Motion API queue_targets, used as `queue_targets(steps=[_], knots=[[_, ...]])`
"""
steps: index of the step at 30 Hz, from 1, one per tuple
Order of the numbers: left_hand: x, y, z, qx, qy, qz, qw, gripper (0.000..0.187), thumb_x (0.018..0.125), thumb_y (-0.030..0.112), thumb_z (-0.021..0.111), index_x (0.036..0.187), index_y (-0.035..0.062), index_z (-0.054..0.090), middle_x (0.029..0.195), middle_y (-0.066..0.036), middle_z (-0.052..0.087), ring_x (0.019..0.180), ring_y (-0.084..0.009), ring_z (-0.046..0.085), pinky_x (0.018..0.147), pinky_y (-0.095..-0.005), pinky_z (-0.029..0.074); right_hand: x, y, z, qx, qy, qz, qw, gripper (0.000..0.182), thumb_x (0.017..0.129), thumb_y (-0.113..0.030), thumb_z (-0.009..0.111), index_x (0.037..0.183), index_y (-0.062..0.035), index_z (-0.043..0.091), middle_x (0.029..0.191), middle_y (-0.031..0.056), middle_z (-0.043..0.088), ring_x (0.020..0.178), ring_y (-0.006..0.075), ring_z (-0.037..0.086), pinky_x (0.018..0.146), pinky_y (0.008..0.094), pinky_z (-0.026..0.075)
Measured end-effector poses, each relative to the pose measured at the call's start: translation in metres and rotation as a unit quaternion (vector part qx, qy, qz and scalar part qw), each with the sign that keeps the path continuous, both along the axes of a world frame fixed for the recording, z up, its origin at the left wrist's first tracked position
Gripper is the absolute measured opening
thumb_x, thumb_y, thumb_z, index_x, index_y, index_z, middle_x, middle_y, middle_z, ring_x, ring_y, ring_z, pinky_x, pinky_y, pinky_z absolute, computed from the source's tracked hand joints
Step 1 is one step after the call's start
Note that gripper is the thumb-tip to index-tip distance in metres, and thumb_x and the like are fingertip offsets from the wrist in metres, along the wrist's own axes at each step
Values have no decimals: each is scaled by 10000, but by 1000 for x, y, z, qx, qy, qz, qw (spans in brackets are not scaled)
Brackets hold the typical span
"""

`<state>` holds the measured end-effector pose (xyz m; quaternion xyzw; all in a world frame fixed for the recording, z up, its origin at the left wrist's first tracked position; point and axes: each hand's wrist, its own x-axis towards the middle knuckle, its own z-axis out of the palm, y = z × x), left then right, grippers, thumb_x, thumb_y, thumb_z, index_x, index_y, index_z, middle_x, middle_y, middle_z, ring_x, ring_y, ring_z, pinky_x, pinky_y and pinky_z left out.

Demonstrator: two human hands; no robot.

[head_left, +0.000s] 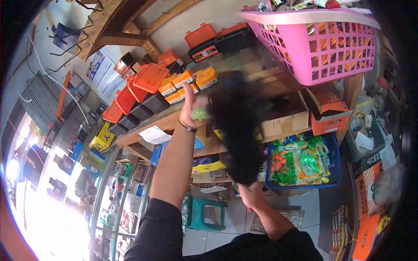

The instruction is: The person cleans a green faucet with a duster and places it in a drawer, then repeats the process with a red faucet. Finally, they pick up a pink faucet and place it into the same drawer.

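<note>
A black feather duster (239, 130), blurred by motion, stands upright in front of me over the wooden shelf. My right hand (252, 195) is closed around its lower end, and a bit of red shows under the fist. My left hand (194, 108) is raised at the shelf edge, thumb up, with a dark band on the wrist. In it is a small light-green object (200, 114) whose kind I cannot make out. The duster hides part of the left fingers. Just beyond that hand are stacked orange-and-white small boxes (183, 82).
A pink basket (300, 48) stands high at right. Below it are a cardboard box (285, 126), an orange box (326, 124) and a blue basket (302, 187) of green packets. Black bins with orange lids (150, 78) line the shelf's left. A green stool (207, 222) is on the floor.
</note>
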<state>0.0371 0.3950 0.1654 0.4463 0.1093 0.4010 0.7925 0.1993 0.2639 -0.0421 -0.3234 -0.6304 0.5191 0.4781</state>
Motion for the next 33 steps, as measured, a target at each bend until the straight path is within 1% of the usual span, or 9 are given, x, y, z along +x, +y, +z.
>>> queue_targets(steps=[2, 8, 10, 14, 19, 22, 27, 30, 33], knots=[[-1, 4, -6, -30, -70, -47, 996, 962, 687, 732, 323, 1241, -53, 306, 1188, -202, 451, 1069, -311, 465, 874, -425, 394, -3, 3, 0, -163, 19, 8, 986, 221, 783, -185, 524, 880, 6, 580, 746, 231, 578, 727, 383, 567, 621, 409, 442], [-3, 5, -7, -20, 54, 205, 977, 1003, 646, 761, 342, 1255, -35, 296, 1201, -207, 435, 1093, -313, 448, 945, -400, 332, -11, 16, 0, -9, -17, 17, 1000, 226, 787, -168, 525, 919, 14, 552, 777, 229, 581, 746, 374, 567, 636, 388, 443], [-1, 4, -5, 5, -23, -25, 999, 993, 664, 758, 309, 1255, -40, 291, 1205, -206, 430, 1089, -285, 457, 948, -404, 327, -24, 16, -5, -184, 52, -3, 982, 243, 766, -147, 536, 949, 14, 542, 799, 216, 586, 762, 368, 567, 657, 387, 444], [14, -10, 1, 81, 62, 11, 995, 982, 679, 745, 327, 1264, -42, 273, 1185, -255, 429, 962, -423, 496, 799, -453, 420, -19, 10, 1, 151, 27, 17, 988, 267, 773, -139, 513, 991, 16, 532, 861, 215, 584, 806, 362, 560, 705, 407, 435], [15, -12, 5, -85, -13, 134, 987, 954, 690, 735, 316, 1263, -28, 293, 1170, -210, 466, 986, -373, 503, 839, -435, 403, -14, 9, 9, -41, -7, 23, 999, 288, 768, -139, 510, 1020, -1, 521, 943, 210, 566, 864, 376, 533, 739, 404, 423], [16, -16, 0, 80, 71, 3, 994, 992, 665, 771, 232, 1270, -13, 288, 1212, -179, 431, 1032, -270, 482, 910, -353, 360, -21, 7, 10, 169, 49, -51, 983, 165, 780, -161, 526, 781, 1, 558, 565, 90, 542, 501, 160, 518, 482, 317, 404], [18, -12, 6, -47, 57, 179, 981, 1020, 643, 790, 232, 1249, -26, 319, 1153, -211, 474, 909, -304, 519, 818, -332, 393, -18, 3, 11, -42, 4, -20, 999, 125, 728, -114, 509, 709, 2, 548, 555, 108, 542, 512, 201, 525, 503, 338, 403], [12, -17, 6, 91, 102, 11, 991, 1053, 616, 809, 221, 1254, -24, 310, 1178, -200, 460, 955, -315, 502, 843, -355, 372, -28, 3, -16, 113, 3, -54, 992, 142, 738, -117, 485, 667, -6, 540, 510, 81, 508, 465, 186, 504, 455, 337, 386], [12, -8, 1, 22, 34, 12, 999, 1056, 615, 800, 259, 1283, -17, 248, 1232, -189, 408, 939, -312, 513, 823, -366, 402, -20, -1, -28, -87, -64, -38, 993, 236, 721, -129, 558, 918, 2, 549, 683, 178, 582, 622, 353, 560, 547, 414, 437]])
